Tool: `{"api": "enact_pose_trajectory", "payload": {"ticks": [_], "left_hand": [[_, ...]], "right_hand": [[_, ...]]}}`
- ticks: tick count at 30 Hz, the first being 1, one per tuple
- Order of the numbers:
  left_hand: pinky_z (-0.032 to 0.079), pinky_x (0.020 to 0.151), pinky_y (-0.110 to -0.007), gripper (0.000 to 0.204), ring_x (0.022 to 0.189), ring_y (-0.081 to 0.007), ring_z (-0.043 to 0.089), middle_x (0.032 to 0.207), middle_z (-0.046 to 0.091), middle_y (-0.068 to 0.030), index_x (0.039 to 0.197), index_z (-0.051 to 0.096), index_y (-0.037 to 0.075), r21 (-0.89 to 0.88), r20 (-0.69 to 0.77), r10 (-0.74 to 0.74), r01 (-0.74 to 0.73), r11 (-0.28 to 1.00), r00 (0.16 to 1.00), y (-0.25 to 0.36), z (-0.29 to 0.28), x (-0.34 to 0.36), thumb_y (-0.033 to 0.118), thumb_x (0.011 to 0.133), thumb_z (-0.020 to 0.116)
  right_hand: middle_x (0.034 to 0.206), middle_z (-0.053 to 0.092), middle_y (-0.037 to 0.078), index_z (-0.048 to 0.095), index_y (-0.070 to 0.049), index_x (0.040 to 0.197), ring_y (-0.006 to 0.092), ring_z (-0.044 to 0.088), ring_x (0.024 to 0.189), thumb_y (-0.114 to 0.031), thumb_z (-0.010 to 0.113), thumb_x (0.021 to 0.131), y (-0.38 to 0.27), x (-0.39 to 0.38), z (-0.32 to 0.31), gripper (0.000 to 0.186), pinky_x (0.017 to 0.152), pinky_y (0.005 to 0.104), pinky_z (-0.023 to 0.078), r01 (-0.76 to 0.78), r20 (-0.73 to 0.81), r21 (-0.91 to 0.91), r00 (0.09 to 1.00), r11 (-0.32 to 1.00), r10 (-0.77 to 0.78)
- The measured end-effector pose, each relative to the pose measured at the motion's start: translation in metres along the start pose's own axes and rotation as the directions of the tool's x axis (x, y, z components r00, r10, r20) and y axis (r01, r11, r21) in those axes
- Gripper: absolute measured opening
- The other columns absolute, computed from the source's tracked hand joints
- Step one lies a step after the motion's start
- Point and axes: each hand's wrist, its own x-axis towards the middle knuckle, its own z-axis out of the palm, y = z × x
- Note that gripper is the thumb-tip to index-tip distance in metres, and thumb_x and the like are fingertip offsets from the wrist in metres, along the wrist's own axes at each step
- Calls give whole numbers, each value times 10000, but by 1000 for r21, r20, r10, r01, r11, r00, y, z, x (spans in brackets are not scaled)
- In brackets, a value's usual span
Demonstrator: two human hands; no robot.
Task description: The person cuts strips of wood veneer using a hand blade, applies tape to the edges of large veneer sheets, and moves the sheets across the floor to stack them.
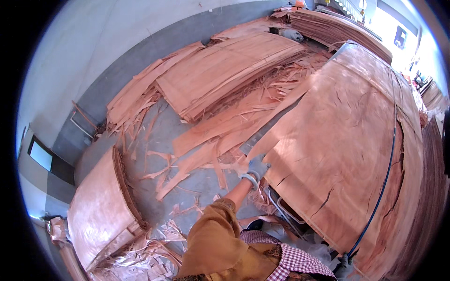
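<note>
A large reddish-brown veneer sheet (347,140) lies on top of a tall stack at the right. My left hand (257,166), in a grey glove, reaches forward from a mustard sleeve and grips the sheet's torn left edge. My right hand (344,268), also gloved, sits at the sheet's near edge by the bottom of the picture, right where a thin blue cord (386,173) running across the sheet ends. Its fingers are mostly cut off by the picture's edge, so I cannot tell what it holds.
Another veneer stack (225,70) lies on the grey floor ahead, with torn strips and scraps (206,140) scattered around it. A curved pile (101,206) stands at the lower left. More stacks (337,28) sit at the back. A metal frame (286,213) shows under the near stack.
</note>
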Motion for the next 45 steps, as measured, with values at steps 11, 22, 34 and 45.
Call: {"api": "enact_pose_trajectory", "payload": {"ticks": [11, 22, 34, 45], "left_hand": [[460, 886, -324, 515, 1043, -262, 576, 1128, 606, -170, 1219, 502, -54, -186, 116, 200, -176, 967, 973, 26, 10, 52, 149, 770, 652], [489, 835, -392, 319, 1011, -213, 576, 1033, 604, -51, 1167, 527, 150, -710, 635, -45, 606, 358, 771, -29, -9, -52, 317, 898, 560], [456, 455, -201, 167, 628, -87, 602, 828, 645, 21, 999, 602, 166, -777, 343, -23, 298, 554, 939, 44, 37, -84, 159, 841, 654], [500, 471, -237, 231, 644, -109, 580, 829, 606, -7, 1035, 557, 69, -746, 120, -15, 100, 658, 993, 69, 23, -90, 111, 824, 642]], "right_hand": [[610, 592, 11, 631, -94, 902, 86, 459, 421, -235, 667, 808, -64, 18, 21, 173, 406, 217, 334, -38, -176, 206, 981, 978, 76], [633, 558, -23, 646, -80, 1009, 78, 507, 492, -251, 679, 803, -49, -12, 34, 269, 434, 207, 375, -205, -74, 407, 964, 890, 256], [670, 582, 7, 642, -36, 1012, 95, 531, 513, -237, 653, 826, -62, -13, 44, 274, 472, 218, 418, -178, 35, 508, 982, 843, 187], [755, 595, 9, 634, -18, 1047, 113, 550, 614, -223, 648, 832, -34, -26, 22, 298, 580, 240, 436, -199, 51, 499, 978, 844, 201]]}}
